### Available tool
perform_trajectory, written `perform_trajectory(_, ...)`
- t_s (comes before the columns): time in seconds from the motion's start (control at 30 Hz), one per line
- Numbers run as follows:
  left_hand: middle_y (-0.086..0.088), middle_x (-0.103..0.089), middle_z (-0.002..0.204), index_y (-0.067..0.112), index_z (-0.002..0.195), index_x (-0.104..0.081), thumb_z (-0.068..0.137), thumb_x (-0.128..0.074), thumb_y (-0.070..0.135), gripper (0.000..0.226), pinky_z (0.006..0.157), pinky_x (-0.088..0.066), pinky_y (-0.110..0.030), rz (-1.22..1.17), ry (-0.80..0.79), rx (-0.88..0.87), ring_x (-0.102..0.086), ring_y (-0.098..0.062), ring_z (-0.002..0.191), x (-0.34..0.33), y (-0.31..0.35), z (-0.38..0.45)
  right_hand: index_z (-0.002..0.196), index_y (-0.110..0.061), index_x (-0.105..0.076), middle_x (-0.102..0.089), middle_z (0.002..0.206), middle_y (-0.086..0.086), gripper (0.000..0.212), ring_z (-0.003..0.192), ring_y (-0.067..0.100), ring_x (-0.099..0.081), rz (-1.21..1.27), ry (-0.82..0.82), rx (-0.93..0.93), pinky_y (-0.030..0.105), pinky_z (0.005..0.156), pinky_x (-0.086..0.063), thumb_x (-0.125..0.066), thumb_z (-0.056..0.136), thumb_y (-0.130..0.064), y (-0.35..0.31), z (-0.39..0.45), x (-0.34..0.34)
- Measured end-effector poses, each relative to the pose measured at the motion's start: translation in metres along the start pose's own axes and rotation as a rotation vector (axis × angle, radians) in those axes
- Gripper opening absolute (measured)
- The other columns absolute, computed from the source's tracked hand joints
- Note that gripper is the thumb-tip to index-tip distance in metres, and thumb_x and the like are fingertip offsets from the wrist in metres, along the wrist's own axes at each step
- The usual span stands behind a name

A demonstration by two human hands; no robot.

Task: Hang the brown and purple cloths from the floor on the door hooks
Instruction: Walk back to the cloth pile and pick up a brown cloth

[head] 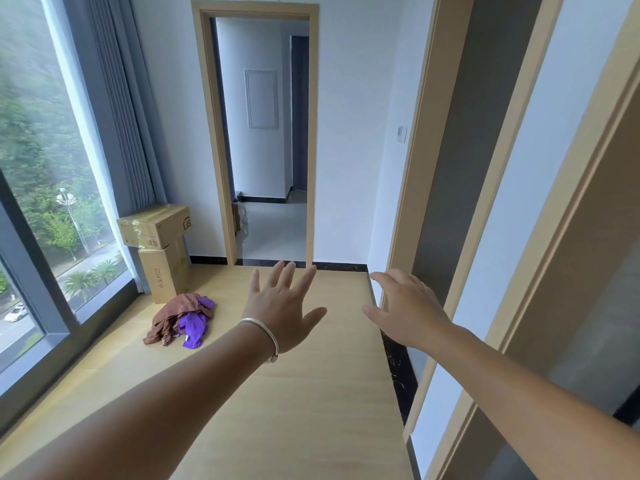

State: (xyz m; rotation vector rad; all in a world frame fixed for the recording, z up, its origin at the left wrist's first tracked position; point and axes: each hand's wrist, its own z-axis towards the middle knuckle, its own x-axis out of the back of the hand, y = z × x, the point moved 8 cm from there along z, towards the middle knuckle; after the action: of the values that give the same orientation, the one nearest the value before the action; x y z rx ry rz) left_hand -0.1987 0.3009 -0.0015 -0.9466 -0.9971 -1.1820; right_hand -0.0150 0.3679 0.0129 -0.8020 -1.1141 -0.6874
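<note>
A brown cloth (171,315) and a purple cloth (194,327) lie crumpled together on the wooden floor (311,393), left of centre, near the cardboard boxes. My left hand (282,306), with a silver bracelet on the wrist, is stretched forward with fingers spread, holding nothing, to the right of the cloths and above the floor. My right hand (405,310) reaches forward with relaxed fingers, empty, close to a door frame (426,168) on the right. No door hooks are in view.
Two stacked cardboard boxes (162,244) stand by the window (45,202) and grey curtain (117,109) at the left. An open doorway (270,140) straight ahead leads to a tiled hallway. Door frames and panels line the right side.
</note>
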Motion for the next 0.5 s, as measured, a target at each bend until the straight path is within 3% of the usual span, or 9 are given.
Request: perform_trajectory(0.5, -0.004, -0.012, 0.161, 0.034, 0.152, -0.002, 0.092, -0.025, 0.068, 0.073, 0.117, -0.003, -0.055, 0.036, -0.002, 0.075, -0.003, -0.024, 0.149, -0.045, -0.024, 0.170, 0.145, -0.029, -0.033, -0.035, 0.147, -0.006, 0.060, 0.137, 0.015, -0.030, 0.046, -0.028, 0.068, 0.037, 0.110, -0.029, -0.048, 0.092, -0.052, 0.066, 0.190, -0.027)
